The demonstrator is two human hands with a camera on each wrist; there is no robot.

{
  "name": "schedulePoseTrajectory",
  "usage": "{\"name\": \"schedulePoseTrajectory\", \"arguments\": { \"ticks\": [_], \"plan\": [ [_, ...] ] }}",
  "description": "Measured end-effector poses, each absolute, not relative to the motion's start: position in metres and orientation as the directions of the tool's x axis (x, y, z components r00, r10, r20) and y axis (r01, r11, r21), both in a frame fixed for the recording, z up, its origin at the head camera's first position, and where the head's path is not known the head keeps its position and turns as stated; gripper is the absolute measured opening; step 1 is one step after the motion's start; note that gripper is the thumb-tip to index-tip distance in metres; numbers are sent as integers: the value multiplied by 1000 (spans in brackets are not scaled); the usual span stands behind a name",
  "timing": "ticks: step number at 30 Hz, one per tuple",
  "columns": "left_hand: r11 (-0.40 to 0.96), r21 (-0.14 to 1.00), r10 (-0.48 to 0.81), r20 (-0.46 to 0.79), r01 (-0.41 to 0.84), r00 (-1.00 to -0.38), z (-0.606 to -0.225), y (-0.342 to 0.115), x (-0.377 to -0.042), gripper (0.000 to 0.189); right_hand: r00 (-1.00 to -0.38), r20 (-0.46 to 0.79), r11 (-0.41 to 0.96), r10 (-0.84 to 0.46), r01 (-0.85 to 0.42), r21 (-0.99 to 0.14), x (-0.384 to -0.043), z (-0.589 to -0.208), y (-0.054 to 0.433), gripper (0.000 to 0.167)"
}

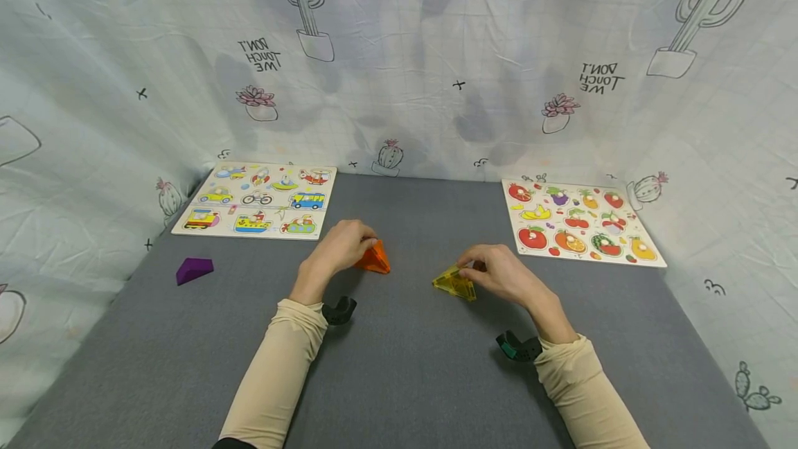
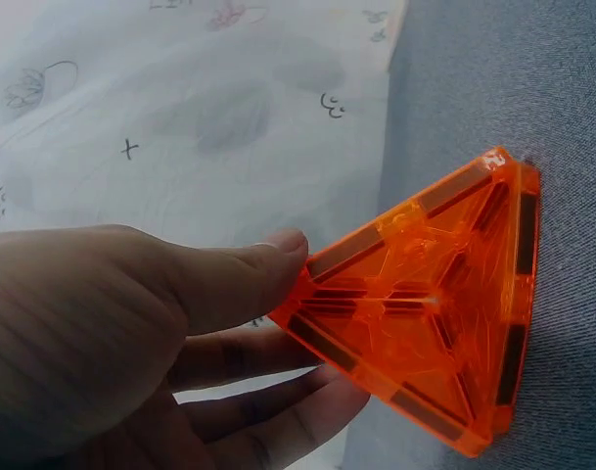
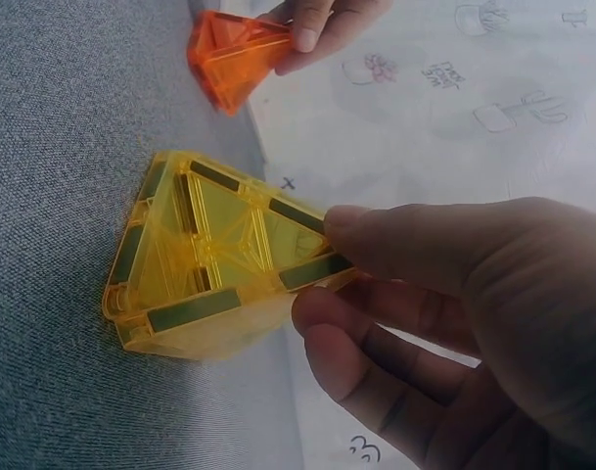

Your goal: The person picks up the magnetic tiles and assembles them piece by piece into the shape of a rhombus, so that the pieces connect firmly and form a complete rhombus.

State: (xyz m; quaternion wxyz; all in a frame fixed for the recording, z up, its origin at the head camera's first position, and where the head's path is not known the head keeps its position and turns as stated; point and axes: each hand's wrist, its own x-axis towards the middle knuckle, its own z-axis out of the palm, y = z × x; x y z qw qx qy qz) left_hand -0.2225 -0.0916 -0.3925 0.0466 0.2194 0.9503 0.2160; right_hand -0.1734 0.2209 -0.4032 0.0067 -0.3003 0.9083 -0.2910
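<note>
My left hand (image 1: 339,249) pinches the top corner of an orange translucent pyramid (image 2: 415,294) made of magnetic tiles, thumb on one side and fingers on the other. Its broad base faces the grey tabletop. To the right, my right hand (image 1: 501,272) holds a yellow translucent magnetic-tile pyramid (image 3: 219,245) by its tip between thumb and fingers, the base down at the table surface. Dark magnet strips run along the edges of both pyramids. A gap of table separates the two pieces. A purple angular block (image 1: 194,269) lies by itself at the left.
A vehicle picture board (image 1: 258,201) lies at the back left of the grey table (image 1: 399,366), and a fruit picture board (image 1: 582,222) at the back right. A cactus-print cloth (image 1: 399,75) hangs behind and along the sides.
</note>
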Motion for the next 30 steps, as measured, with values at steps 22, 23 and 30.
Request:
{"name": "schedulePoseTrajectory", "arguments": {
  "ticks": [22,23,30],
  "plan": [
    [796,444,433,59,412,-900,-400,-67,-218,22,-891,145,730,-430,-437,-526,-176,-403,226,12],
    [795,445,433,58,412,-900,-400,-66,-218,22,-892,146,731,-428,-436,-525,-176,-403,226,12],
    [803,453,425,22,388,-905,-400,-58,-213,29,-899,148,746,-412,-427,-511,-176,-405,226,10]
  ]
}}
